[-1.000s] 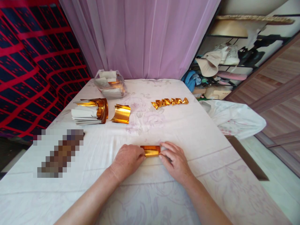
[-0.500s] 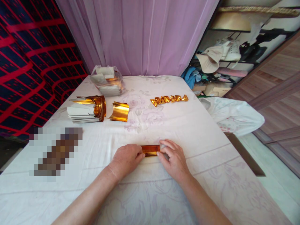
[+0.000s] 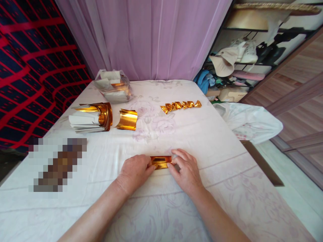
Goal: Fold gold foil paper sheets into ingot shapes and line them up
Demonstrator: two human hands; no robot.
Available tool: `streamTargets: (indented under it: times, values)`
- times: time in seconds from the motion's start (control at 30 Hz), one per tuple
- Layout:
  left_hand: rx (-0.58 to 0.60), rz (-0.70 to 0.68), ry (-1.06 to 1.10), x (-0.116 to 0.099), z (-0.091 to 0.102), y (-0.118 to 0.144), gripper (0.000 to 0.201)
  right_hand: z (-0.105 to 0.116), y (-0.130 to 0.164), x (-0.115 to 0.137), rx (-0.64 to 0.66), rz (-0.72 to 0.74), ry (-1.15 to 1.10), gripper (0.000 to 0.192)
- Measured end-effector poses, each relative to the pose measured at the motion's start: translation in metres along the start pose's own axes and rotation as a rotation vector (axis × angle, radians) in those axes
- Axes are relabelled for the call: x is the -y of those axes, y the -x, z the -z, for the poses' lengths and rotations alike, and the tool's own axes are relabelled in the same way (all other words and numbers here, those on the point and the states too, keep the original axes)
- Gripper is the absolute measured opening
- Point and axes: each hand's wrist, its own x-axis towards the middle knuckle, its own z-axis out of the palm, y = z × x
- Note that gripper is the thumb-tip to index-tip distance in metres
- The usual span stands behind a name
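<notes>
left hand [image 3: 135,171] and right hand [image 3: 185,169] pinch a folded gold foil strip [image 3: 160,161] by its ends; six finished pieces [image 3: 180,105] lie beyond; a stack of gold sheets [image 3: 91,117] remains.

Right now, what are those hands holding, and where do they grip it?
A folded strip of gold foil paper, flat on the white cloth. The left hand pinches its left end, the right hand its right end.

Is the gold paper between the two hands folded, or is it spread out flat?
Folded. The gold paper is a narrow strip on the table, pinched at its ends by the left hand and right hand.
</notes>
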Motion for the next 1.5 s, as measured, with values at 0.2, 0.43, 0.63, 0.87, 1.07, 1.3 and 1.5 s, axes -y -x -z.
streamTargets:
  times: [0.2,0.43,0.63,0.87,1.07,1.3,1.5]
  values:
    - [-0.005,0.013,0.025,0.003,0.000,-0.002,0.022,0.000,0.000,0.002,0.006,-0.011,0.000,0.012]
    - [-0.167,-0.159,-0.128,-0.015,-0.018,0.016,0.018,0.000,0.000,0.003,0.012,-0.023,0.006,0.013]
    - [-0.601,-0.375,-0.333,-0.032,-0.075,0.035,0.038,0.000,0.000,0.002,-0.006,-0.015,0.001,0.014]
    - [-0.684,-0.387,-0.400,-0.026,-0.095,0.040,0.046,0.000,0.000,0.002,-0.021,-0.015,-0.003,0.013]
    - [-0.688,-0.399,-0.393,-0.024,-0.095,0.039,0.049,-0.001,0.000,0.002,-0.029,-0.013,-0.005,0.013]
    - [-0.708,-0.402,-0.371,-0.025,-0.093,0.039,0.048,-0.001,0.000,0.001,-0.025,-0.007,0.002,0.013]
    - [-0.685,-0.402,-0.357,-0.025,-0.091,0.040,0.049,-0.002,0.000,0.002,-0.031,-0.007,0.014,0.013]
